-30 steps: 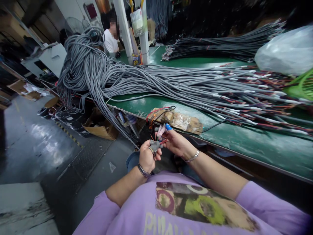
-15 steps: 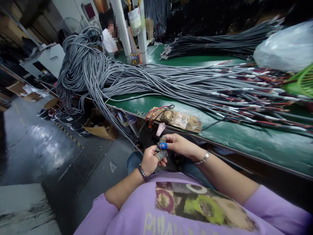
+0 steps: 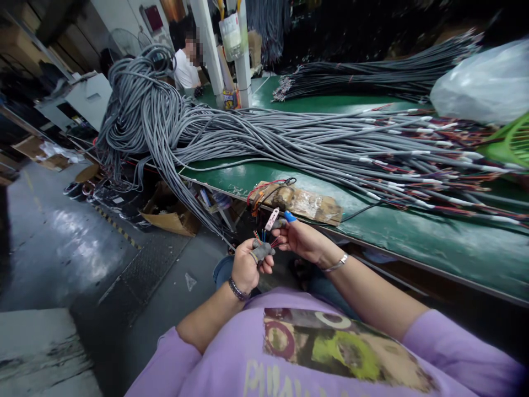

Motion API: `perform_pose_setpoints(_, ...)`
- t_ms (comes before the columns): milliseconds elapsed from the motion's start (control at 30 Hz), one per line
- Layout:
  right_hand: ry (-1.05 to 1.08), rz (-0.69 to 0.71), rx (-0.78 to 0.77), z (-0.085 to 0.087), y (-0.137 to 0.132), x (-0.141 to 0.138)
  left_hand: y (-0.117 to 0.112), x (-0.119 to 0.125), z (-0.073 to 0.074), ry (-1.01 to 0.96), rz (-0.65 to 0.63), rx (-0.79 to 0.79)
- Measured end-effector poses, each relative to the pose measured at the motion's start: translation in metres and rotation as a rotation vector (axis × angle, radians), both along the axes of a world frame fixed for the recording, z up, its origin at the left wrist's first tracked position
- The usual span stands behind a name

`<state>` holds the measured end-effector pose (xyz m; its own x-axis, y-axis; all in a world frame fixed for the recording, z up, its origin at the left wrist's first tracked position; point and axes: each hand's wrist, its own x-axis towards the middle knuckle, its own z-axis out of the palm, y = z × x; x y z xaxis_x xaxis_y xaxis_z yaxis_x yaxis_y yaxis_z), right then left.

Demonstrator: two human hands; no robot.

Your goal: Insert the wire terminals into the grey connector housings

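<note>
Coloured wires [image 3: 264, 236] fan from the pinching left hand [image 3: 247, 267], just this side of the wooden block [image 3: 328, 210]; right hand [image 3: 303, 241] half-curled beside them, hold unclear!

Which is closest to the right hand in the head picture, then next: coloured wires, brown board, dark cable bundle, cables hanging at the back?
From the right hand:
1. Coloured wires: by its fingertips, in the left hand.
2. Brown board: just beyond, near side of the table.
3. Dark cable bundle: across the table.
4. Back hanging cables: farthest, behind the table.
</note>
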<state>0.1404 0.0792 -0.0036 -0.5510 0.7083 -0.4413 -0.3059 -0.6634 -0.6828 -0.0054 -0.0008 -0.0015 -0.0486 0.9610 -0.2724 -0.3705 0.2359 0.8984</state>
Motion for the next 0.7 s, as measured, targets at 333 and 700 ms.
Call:
perform_pose_setpoints(333,0.007,0.158,0.120,0.009,-0.008,-0.006,0.004,0.001,-0.003,0.021,-0.021,-0.012)
perform_pose_setpoints(700,-0.171,0.121,0.284,0.010,-0.017,-0.009,0.001,0.003,-0.005,0.076,-0.029,-0.030)
